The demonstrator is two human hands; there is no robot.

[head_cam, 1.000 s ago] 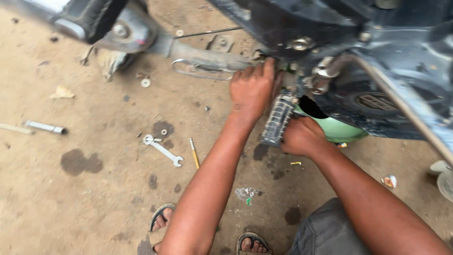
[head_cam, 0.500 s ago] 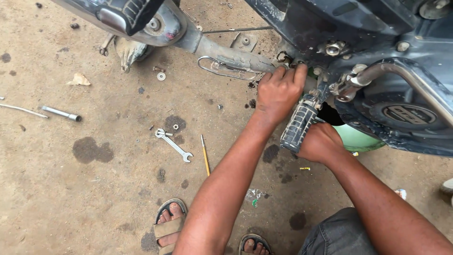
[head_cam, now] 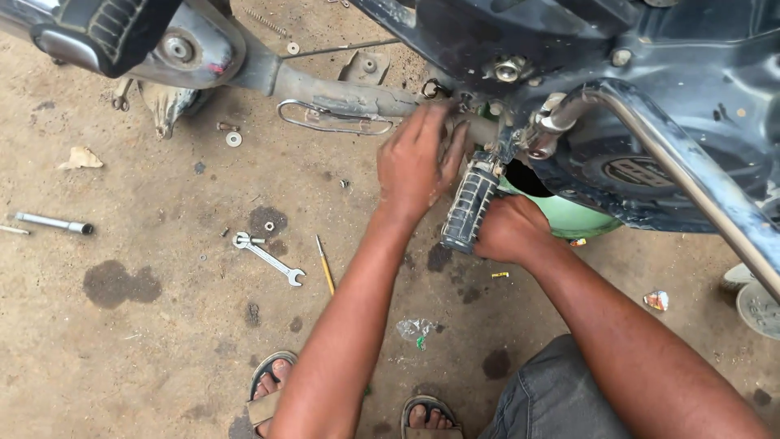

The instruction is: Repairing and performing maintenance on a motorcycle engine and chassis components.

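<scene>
The ground is brown dirt (head_cam: 162, 349) with dark oil spots. A dark motorbike frame (head_cam: 617, 73) fills the top and right side.

The left hand (head_cam: 416, 162) reaches up with its fingers spread loose, resting on the grey metal bar (head_cam: 357, 99) under the bike, just beside the foot peg. It is not squeezing anything. The right hand (head_cam: 508, 229) is curled into a fist around the lower end of the black ribbed rubber foot peg (head_cam: 470, 203). The peg hangs tilted down from the frame, between the two hands, in front of a green round tub (head_cam: 577, 218).

A silver spanner (head_cam: 268, 258) and a thin yellow-handled screwdriver (head_cam: 324, 265) lie near each other on the dirt, well apart from the hands. A silver socket rod (head_cam: 54, 223) lies near the left edge. Two sandalled feet (head_cam: 272, 389) show at the bottom edge. The dirt to the left is open.
</scene>
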